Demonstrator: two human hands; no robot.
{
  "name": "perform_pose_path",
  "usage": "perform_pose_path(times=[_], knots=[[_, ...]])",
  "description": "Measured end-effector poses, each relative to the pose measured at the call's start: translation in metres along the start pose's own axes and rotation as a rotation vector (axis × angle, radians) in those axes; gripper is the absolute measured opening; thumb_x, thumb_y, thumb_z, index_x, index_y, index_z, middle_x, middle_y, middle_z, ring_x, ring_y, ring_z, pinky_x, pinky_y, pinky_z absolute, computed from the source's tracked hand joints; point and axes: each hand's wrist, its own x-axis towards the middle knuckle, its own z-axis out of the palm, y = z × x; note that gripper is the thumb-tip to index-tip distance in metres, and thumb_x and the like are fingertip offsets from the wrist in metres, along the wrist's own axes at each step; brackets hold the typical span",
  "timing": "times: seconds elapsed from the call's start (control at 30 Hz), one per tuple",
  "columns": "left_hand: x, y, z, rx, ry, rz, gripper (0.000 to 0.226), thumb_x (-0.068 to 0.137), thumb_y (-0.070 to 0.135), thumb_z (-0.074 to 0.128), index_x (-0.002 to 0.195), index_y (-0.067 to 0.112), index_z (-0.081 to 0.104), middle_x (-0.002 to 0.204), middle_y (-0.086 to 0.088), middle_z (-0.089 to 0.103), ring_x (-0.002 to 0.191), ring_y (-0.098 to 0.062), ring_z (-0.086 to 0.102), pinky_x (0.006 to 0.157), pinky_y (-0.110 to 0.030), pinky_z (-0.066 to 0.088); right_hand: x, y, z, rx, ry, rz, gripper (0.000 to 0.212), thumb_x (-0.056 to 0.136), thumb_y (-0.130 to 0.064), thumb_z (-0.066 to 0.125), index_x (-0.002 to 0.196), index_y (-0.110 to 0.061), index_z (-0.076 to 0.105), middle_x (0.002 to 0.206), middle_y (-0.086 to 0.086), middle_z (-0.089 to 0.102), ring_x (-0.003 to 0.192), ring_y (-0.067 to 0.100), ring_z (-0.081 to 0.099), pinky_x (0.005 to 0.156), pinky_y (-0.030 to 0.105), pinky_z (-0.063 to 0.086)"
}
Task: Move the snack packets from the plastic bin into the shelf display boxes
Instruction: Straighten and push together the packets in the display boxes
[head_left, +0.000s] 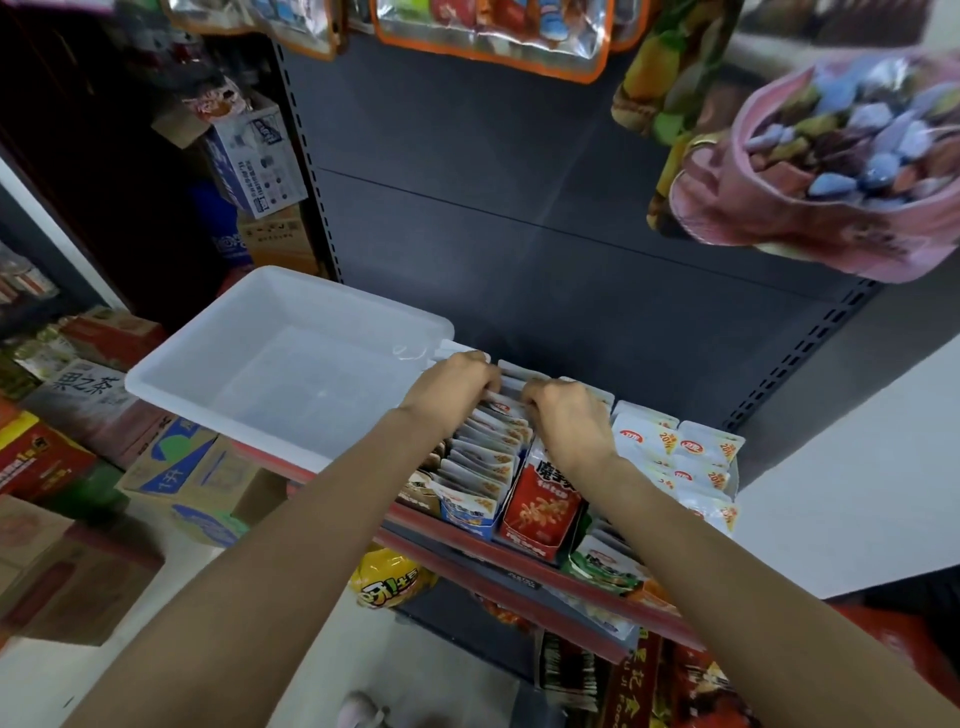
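Two hands work at the back of one shelf display box (480, 486): the left hand (451, 382) and the right hand (563, 418) are both curled over the rear of the packet row (485, 452), fingers bent down among the packet tops. Whether either hand is clamped on a single packet or only pressing the row cannot be told; the fingertips are hidden.

Packet location: the snack packets stand upright, packed face to face in the blue-fronted box on the shelf (613, 590). The plastic bin (208, 364), resting on the shelf to the left, appears empty, so the transfer looks nearly complete.

Handling properties (judged):
- Light; small foil or film pouches.
- Soft and crushable; contents may break under a hard squeeze.
- Slick surface; packets slide against each other readily.
- Flat sealed top edge is the stiffest part.

Recommended hold: pinch the top seal between thumb and fingers, or press the whole row from behind with flat fingers to close gaps. Avoid gripping the pouch belly.

The adjacent red box (540, 514) is touching on the right.
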Motion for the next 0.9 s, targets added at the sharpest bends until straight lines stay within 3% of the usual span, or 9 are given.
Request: perform_pose_path(times=[0.1, 0.2, 0.33, 0.47, 0.6, 0.73, 0.9], knots=[[0.002, -0.005, 0.001, 0.084, 0.045, 0.029, 0.017, 0.089, 0.017, 0.057, 0.102, 0.018, 0.068, 0.112, -0.003, 0.061, 0.103, -0.023, 0.055, 0.091, -0.028, 0.042, 0.001, -0.002, 0.002, -0.005, -0.052, -0.013, 0.017, 0.083, 0.004, 0.051, 0.087, -0.011, 0.056, 0.083, 0.007, 0.053, 0.075, 0.026, 0.052, 0.062, 0.030, 0.036], [0.003, -0.009, 0.001, 0.243, 0.069, 0.126, 0.020, 0.090, 0.022, 0.060, 0.107, 0.026, 0.070, 0.117, 0.003, 0.056, 0.114, -0.018, 0.042, 0.091, -0.026, 0.027, -0.002, -0.006, 0.008, -0.006, -0.104, -0.053, 0.020, 0.088, -0.002, 0.051, 0.101, -0.012, 0.062, 0.095, 0.010, 0.062, 0.089, 0.030, 0.061, 0.073, 0.034, 0.046], [-0.001, -0.014, -0.006, 0.206, 0.079, 0.098, 0.023, 0.094, 0.025, 0.055, 0.111, 0.029, 0.069, 0.117, 0.002, 0.055, 0.113, -0.018, 0.042, 0.092, -0.031, 0.029, 0.005, 0.002, 0.006, 0.029, -0.077, -0.008, 0.015, 0.085, 0.000, 0.052, 0.089, -0.011, 0.061, 0.086, 0.010, 0.061, 0.084, 0.032, 0.061, 0.064, 0.033, 0.044], [-0.006, -0.016, -0.008, 0.176, 0.066, 0.090, 0.025, 0.094, 0.027, 0.053, 0.115, 0.028, 0.066, 0.121, 0.001, 0.056, 0.115, -0.018, 0.046, 0.093, -0.031, 0.031, 0.002, 0.004, 0.006, 0.016, -0.078, -0.021, 0.017, 0.092, -0.008, 0.049, 0.102, -0.014, 0.061, 0.096, 0.012, 0.065, 0.089, 0.033, 0.061, 0.067, 0.032, 0.043], [0.000, -0.007, -0.011, 0.156, 0.056, 0.124, 0.023, 0.096, 0.024, 0.051, 0.112, 0.027, 0.067, 0.118, 0.002, 0.062, 0.113, -0.018, 0.050, 0.093, -0.030, 0.030, 0.003, 0.001, 0.007, -0.070, -0.091, -0.032, 0.022, 0.089, -0.001, 0.047, 0.103, -0.015, 0.059, 0.094, 0.011, 0.065, 0.089, 0.033, 0.061, 0.064, 0.030, 0.036], [0.004, -0.004, -0.009, 0.276, 0.030, 0.153, 0.024, 0.095, 0.017, 0.049, 0.106, 0.028, 0.067, 0.110, 0.003, 0.064, 0.105, -0.020, 0.054, 0.090, -0.030, 0.031, 0.007, 0.004, 0.008, -0.136, -0.084, -0.050, 0.033, 0.088, 0.000, 0.048, 0.109, -0.021, 0.062, 0.096, 0.008, 0.066, 0.090, 0.031, 0.062, 0.063, 0.029, 0.036], [0.008, -0.001, -0.001, 0.395, 0.009, 0.126, 0.024, 0.091, 0.014, 0.052, 0.098, 0.028, 0.069, 0.103, 0.004, 0.066, 0.103, -0.020, 0.052, 0.091, -0.031, 0.031, 0.006, 0.000, 0.012, -0.158, -0.142, -0.095, 0.026, 0.089, -0.004, 0.053, 0.109, -0.017, 0.061, 0.102, 0.009, 0.066, 0.092, 0.029, 0.062, 0.071, 0.032, 0.043]])
